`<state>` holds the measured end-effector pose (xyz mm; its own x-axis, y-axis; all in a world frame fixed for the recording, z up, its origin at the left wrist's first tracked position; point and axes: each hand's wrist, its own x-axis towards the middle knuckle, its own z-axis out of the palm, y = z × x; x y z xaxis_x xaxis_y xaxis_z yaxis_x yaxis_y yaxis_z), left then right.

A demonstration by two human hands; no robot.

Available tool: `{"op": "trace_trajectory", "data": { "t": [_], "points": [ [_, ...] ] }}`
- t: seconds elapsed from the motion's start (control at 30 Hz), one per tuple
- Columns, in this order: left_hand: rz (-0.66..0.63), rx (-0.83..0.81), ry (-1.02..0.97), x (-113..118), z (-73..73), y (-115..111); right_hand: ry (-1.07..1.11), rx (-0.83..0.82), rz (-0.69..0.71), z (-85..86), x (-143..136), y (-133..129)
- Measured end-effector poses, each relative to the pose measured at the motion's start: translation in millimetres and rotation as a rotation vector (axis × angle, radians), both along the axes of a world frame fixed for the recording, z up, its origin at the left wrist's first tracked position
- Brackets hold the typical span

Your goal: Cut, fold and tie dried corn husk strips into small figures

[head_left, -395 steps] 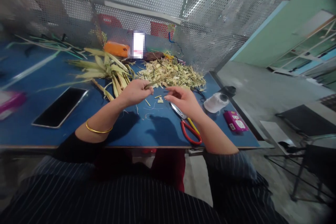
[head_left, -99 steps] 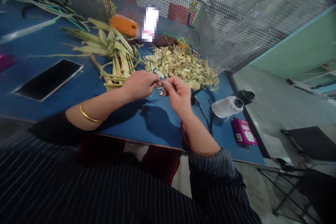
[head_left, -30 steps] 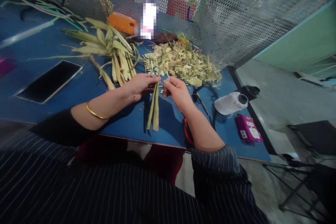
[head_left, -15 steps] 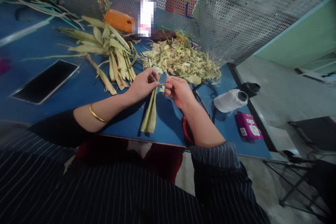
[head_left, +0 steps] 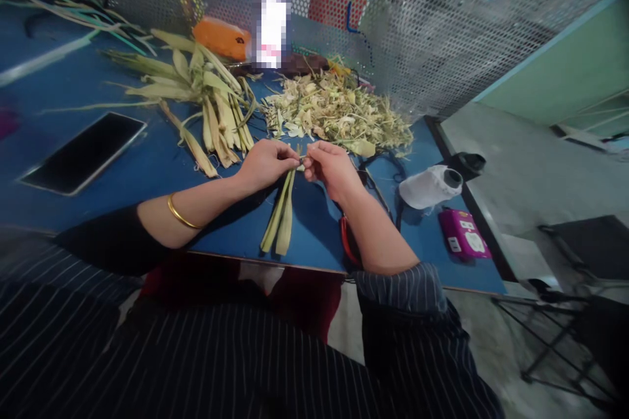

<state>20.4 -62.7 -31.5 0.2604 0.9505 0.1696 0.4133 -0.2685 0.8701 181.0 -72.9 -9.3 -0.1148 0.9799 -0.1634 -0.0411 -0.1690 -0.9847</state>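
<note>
My left hand (head_left: pixel 268 162) is closed in a pinch on the upper end of some long pale-green dried leaf strips (head_left: pixel 284 219), which look like husk. The strips fan out below it toward the front edge of the table, in two main blades. Close against it, my right hand (head_left: pixel 330 167) pinches at the same spot, its thumb and fingertips pressed together. What lies between the right fingertips is too small to make out. Just beyond both hands is a heap of shredded dry leaf scraps (head_left: pixel 339 111). A bundle of long dried leaves (head_left: pixel 216 101) lies to the left.
On the blue table (head_left: pixel 147 163) lie a phone (head_left: pixel 83 152) at left and an orange packet (head_left: pixel 222 38) at the back. A white thread cone (head_left: pixel 427 187), a purple pack (head_left: pixel 464 234) and a red-handled tool (head_left: pixel 348 242) are at right. A perforated metal screen (head_left: pixel 417 46) stands behind.
My hands have come together, fingertips now meeting, and the left has lowered slightly. The lower ends of the leaf strips have spread a little apart.
</note>
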Motion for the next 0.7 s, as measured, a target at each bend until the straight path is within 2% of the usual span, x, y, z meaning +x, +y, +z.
{"op": "trace_trajectory", "data": {
  "t": [0.1,0.23,0.33,0.5,0.57,0.7],
  "points": [
    [-0.019,-0.101,-0.079,-1,-3.4,1,-0.258,0.219,-0.05,-7.5,4,7],
    [-0.077,-0.158,-0.085,-3,-2.5,3,-0.315,0.336,0.049,-14.1,10,15],
    [-0.077,-0.134,0.011,-6,0.1,4,-0.298,0.281,0.123,-15.9,11,17],
    [-0.004,-0.008,0.109,-7,3.8,6,-0.302,0.181,0.138,-15.5,10,16],
    [0.011,-0.051,0.043,-5,5.5,4,-0.295,0.158,0.135,-15.0,9,16],
    [-0.019,-0.284,-0.181,0,7.7,1,-0.294,0.133,0.155,-15.5,9,15]
  ]
}}
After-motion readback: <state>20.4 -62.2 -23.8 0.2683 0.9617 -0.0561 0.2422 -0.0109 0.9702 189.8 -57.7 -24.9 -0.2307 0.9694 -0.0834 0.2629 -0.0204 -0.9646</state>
